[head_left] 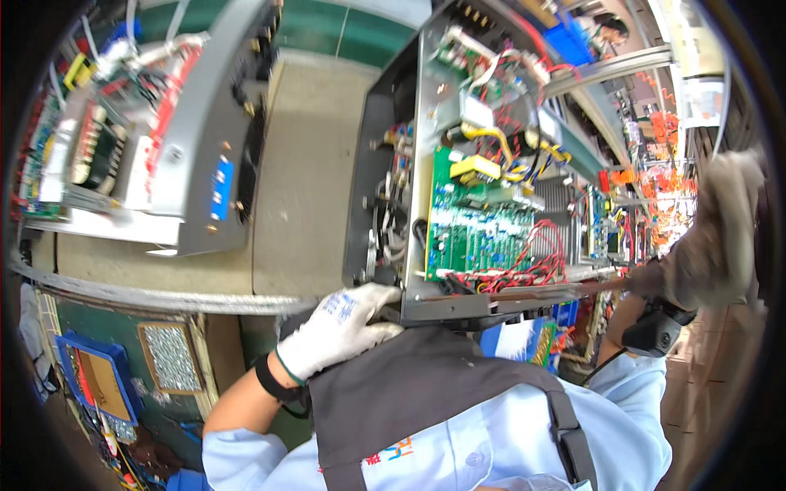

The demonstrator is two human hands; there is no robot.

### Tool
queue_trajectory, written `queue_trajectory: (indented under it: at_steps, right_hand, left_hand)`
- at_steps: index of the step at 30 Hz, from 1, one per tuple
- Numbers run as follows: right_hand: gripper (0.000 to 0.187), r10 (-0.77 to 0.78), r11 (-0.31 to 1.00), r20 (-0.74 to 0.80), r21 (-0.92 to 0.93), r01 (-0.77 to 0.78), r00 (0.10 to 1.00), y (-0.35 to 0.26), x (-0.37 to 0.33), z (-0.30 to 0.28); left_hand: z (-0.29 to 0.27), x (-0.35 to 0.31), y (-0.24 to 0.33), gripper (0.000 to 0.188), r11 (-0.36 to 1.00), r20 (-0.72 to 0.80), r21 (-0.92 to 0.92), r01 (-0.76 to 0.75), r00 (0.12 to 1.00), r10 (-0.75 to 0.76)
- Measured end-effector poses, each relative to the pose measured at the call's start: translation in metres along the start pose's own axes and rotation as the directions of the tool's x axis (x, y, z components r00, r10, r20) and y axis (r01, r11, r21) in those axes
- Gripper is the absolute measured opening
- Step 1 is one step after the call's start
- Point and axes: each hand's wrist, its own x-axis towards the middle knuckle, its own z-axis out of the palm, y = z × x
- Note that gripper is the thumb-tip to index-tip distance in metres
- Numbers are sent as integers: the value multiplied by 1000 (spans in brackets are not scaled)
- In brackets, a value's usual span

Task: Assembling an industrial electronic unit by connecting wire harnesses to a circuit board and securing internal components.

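My left hand (pixel 340 329), in a white glove, is at the near left corner of a dark grey metal chassis (pixel 446 308). Its fingers and thumb bend around that corner. Inside the chassis, which has no cover on top, lie a green circuit board (pixel 471 233), a yellow block-shaped component (pixel 475 168) and loose red wires (pixel 544 245). Off to the far right, clear of the chassis, my raised right hand (pixel 716 237) is heavily smeared by motion. A thin brownish streak runs from it toward the chassis front; whether it is a tool cannot be told.
Another grey chassis with wiring (pixel 205 164) stands at the left on the beige bench (pixel 307 164). Below the bench edge are a blue bin (pixel 123 368) and a tray of small metal parts (pixel 170 358). Metal shelf rails (pixel 614 69) and a person (pixel 610 33) appear at the upper right.
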Motion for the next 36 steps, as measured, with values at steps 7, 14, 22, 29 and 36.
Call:
queue_trajectory:
  at_steps: [7,14,22,29,36]
  right_hand:
    - [57,-374,926,-136,-115,360,917,-80,-13,-37]
    - [40,-171,985,-403,-52,164,899,-11,-64,14]
    - [41,196,944,-348,320,-80,917,47,-84,74]
    - [46,107,930,-359,366,34,927,76,-92,93]
    - [46,80,970,-364,244,12,928,78,-92,88]
  left_hand:
    - [-35,-65,36,38,962,-331,216,165,940,-86]
    - [-82,-104,100,20,997,-812,-80,-5,581,-62]
    - [-101,-86,225,15,764,-487,641,-68,734,473]
    - [-65,-35,282,15,404,-112,903,-145,830,546]
    - [-62,-24,283,16,391,-83,909,-146,854,513]
